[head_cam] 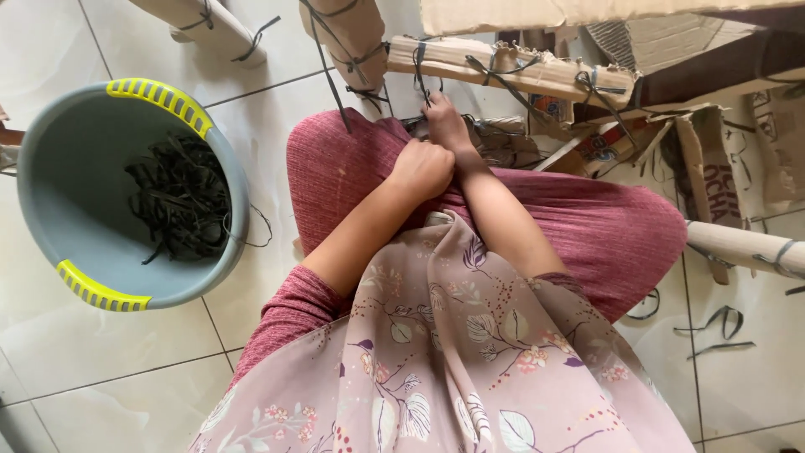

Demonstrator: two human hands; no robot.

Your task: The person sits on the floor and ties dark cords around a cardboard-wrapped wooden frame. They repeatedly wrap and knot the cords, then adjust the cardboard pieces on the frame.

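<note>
I sit on a tiled floor with my knees apart in dark pink trousers. My left hand (422,169) is curled into a fist on my lap, and I cannot see anything in it. My right hand (444,120) reaches forward between my knees, its fingers closed around a dark strap (425,80) that hangs from a rolled cardboard bundle (511,70). That bundle lies across in front of me, bound with several dark straps.
A grey tub (59,159) with yellow handles stands at my left, holding a tangle of dark straps (180,197). More rolled cardboard bundles (348,38) lean at the top. Flattened cardboard boxes (713,159) pile up at right, with loose straps (717,323) on the tiles.
</note>
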